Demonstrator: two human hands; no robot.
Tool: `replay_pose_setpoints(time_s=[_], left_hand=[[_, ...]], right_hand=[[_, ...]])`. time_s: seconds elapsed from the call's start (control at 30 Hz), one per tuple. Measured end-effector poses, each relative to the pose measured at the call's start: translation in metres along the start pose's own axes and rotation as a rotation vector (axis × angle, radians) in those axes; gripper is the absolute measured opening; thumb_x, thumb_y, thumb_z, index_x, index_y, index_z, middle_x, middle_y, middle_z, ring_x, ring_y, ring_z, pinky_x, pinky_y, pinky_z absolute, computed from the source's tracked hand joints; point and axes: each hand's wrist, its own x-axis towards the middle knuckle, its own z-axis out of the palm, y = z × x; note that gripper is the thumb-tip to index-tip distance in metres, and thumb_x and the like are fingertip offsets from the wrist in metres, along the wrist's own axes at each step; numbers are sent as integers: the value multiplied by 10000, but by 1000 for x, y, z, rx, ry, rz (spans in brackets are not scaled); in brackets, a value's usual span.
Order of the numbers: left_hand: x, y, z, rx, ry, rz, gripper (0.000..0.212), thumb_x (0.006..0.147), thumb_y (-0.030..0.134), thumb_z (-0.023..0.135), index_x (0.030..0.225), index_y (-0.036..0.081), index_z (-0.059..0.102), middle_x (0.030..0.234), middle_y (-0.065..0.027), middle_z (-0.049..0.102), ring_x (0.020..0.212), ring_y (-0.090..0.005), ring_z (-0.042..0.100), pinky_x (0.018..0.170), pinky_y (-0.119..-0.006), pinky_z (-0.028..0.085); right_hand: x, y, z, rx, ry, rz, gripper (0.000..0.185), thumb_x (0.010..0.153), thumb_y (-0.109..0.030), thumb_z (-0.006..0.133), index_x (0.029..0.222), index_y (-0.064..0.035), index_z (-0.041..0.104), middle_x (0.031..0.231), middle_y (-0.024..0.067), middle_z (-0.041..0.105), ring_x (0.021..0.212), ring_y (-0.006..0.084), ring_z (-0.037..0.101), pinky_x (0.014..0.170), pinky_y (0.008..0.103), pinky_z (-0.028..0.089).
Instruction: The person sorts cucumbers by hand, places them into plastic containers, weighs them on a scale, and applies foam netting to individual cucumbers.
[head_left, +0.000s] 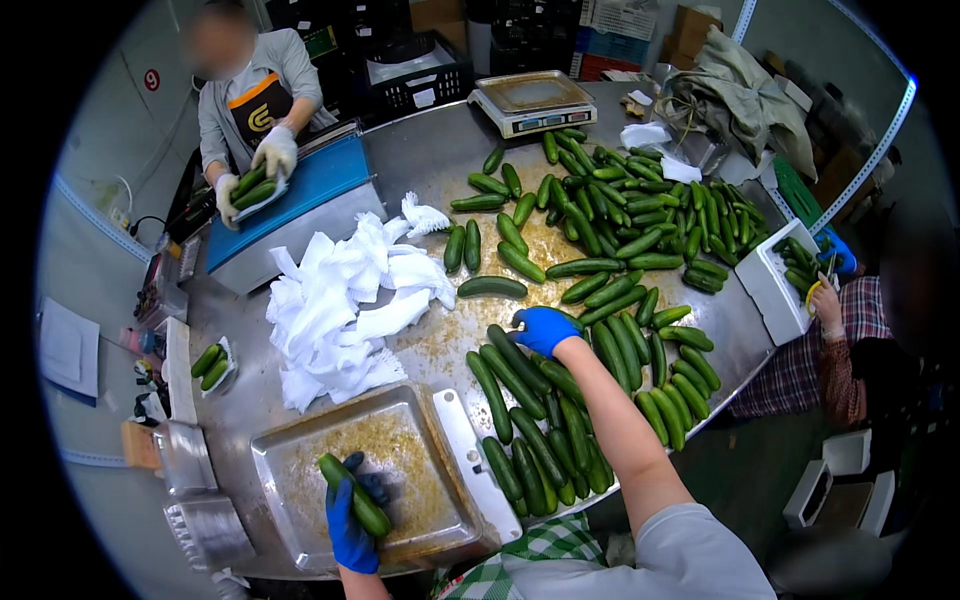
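My left hand (348, 525), in a blue glove, grips a dark green cucumber (369, 511) above the stained metal pan (409, 442) of a weighing scale. The scale's white side panel (471, 457) faces right. My right hand (547, 331), also blue-gloved, reaches over the loose cucumbers on the metal table. Its fingers point left, just above the end of a long cucumber (516, 358), and another shows along its far side. Whether those fingers have hold of one is hidden. Rows of cucumbers (540, 457) lie between the scale and my right forearm.
White foam netting (330, 322) is heaped left of centre. A wrapped cucumber pack (214, 367) lies farther left. Across the table, a co-worker holds a packed tray (255, 193) by a blue-topped wrapping machine (292, 202). At right, another person handles cucumbers over a white foam box (772, 285). A second scale (532, 101) stands behind.
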Motion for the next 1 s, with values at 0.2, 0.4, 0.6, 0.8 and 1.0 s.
replay_pose_setpoints(time_s=[0.2,0.4,0.6,0.8,1.0], left_hand=[[4,-1,-1,24,50,-26,471,823,261,533,1193,-11,433,790,-104,582,679,-167,554,643,-263,462],[3,-4,7,59,52,12,486,840,315,509,1204,2,432,780,-83,573,684,-148,536,661,-257,452],[0,18,33,-5,57,-113,577,834,323,574,1237,-44,383,811,-50,522,756,-151,483,724,-294,411],[1,19,37,-35,76,-124,585,834,321,580,1238,-48,377,754,-22,459,716,-149,448,741,-298,393],[2,19,35,-72,35,-134,585,831,298,584,1250,-41,358,750,-10,442,713,-131,429,702,-251,377]], right_hand=[[43,-9,7,-45,-36,-43,361,767,-377,564,955,-71,594,985,180,594,927,339,558,803,405,449],[85,13,-9,-154,65,-47,335,750,-360,574,880,-53,609,915,192,607,851,349,581,745,429,467],[74,19,-12,-117,19,-12,357,745,-366,571,906,-49,603,915,203,604,858,356,579,766,422,466],[47,42,-31,-29,27,68,351,752,-354,567,930,-53,589,944,186,601,882,356,569,778,422,458],[30,94,-61,10,185,214,358,750,-340,576,987,-72,596,966,190,597,900,348,569,797,417,453]])
